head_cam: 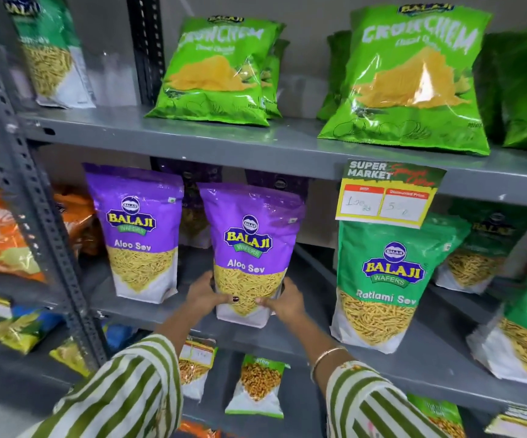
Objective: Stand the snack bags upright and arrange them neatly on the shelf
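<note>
left Aloo Sev bag [142, 235] upright, mid shelf [319, 349] | left hand [203, 294] + right hand [284, 300] clamp centre Aloo Sev bag [251, 251] low on its sides, upright at shelf front | Ratlami bag [382, 286] upright, right

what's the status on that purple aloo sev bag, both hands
Left hand and right hand gripping lower sides of purple Aloo Sev bag. Bag upright at front edge of grey metal shelf. Second purple Aloo Sev bag stands left, apart. Nothing blocking.
</note>
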Motion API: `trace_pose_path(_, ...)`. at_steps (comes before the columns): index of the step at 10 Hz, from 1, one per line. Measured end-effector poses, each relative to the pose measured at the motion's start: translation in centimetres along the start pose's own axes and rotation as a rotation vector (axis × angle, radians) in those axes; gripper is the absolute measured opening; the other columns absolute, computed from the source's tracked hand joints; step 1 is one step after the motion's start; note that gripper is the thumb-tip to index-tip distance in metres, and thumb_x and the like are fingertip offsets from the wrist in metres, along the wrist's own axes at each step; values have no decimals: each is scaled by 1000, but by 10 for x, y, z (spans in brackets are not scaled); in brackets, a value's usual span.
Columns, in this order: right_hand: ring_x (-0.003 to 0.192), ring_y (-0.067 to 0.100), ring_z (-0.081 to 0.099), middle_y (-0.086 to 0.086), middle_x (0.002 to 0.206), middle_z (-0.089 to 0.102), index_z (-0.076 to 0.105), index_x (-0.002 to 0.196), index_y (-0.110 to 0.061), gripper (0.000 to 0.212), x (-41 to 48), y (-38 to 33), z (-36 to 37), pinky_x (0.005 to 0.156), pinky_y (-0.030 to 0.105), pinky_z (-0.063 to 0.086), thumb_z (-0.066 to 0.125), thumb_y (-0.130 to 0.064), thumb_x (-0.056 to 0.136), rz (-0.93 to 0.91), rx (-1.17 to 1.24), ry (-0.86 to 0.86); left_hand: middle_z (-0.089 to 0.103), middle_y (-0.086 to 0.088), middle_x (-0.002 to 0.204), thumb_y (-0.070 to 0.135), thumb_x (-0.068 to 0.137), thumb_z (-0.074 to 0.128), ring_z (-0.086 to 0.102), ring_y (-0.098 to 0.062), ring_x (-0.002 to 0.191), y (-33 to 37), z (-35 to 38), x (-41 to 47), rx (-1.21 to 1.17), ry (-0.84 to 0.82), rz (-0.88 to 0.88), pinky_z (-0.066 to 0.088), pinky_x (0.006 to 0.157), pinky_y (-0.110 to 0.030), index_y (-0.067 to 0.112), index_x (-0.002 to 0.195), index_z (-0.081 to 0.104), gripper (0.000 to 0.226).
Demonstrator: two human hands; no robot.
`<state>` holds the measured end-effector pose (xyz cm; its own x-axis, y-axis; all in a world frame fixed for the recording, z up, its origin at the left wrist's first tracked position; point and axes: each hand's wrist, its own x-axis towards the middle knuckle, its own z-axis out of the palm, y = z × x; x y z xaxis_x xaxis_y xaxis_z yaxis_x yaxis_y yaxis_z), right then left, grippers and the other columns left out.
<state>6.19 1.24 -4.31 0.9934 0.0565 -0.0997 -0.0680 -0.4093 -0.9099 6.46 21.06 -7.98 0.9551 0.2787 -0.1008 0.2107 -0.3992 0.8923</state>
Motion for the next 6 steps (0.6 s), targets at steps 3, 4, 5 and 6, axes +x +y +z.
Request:
trace_pose_path(3, 119, 31, 55, 16, 127, 60, 50, 119, -1, 66, -1, 4, -1, 100, 41, 46, 82, -18, 64, 4, -27, 5, 61, -15, 125, 12, 63, 81, 57, -32, 114, 24, 5, -22, 30, 18, 6, 46, 100, -45, 5, 119, 50, 65)
trace_pose_path(4, 121, 32, 52, 17, 131, 56, 44, 122, 0, 71, -5, -1, -4, 101, 43, 45, 82, -18, 65, 21, -11, -12, 59, -17, 127, 12, 63, 81, 55, -32, 117, 24, 5, -25, 3, -6, -10, 45, 100, -45, 4, 121, 46, 68)
trace_pose_path(5, 136, 28, 34, 14, 147, 37, 27, 138, -4, 92, -26, -2, -12, 111, 42, 35, 80, -25, 67, -74, -26, 70, 50, -15, 137, 29, 52, 87, 47, -32, 128, 28, 5, -33, -31, 27, 71, 41, 106, -49, 10, 131, 34, 97)
trace_pose_path(6, 142, 22, 22, 9, 152, 26, 22, 143, -9, 92, -40, 0, -24, 115, 39, 29, 73, -38, 72, -273, -203, 318, 34, -15, 149, 37, 61, 82, 32, -31, 139, 36, 6, -42, 25, 234, 162, 32, 113, -48, 9, 141, 24, 103)
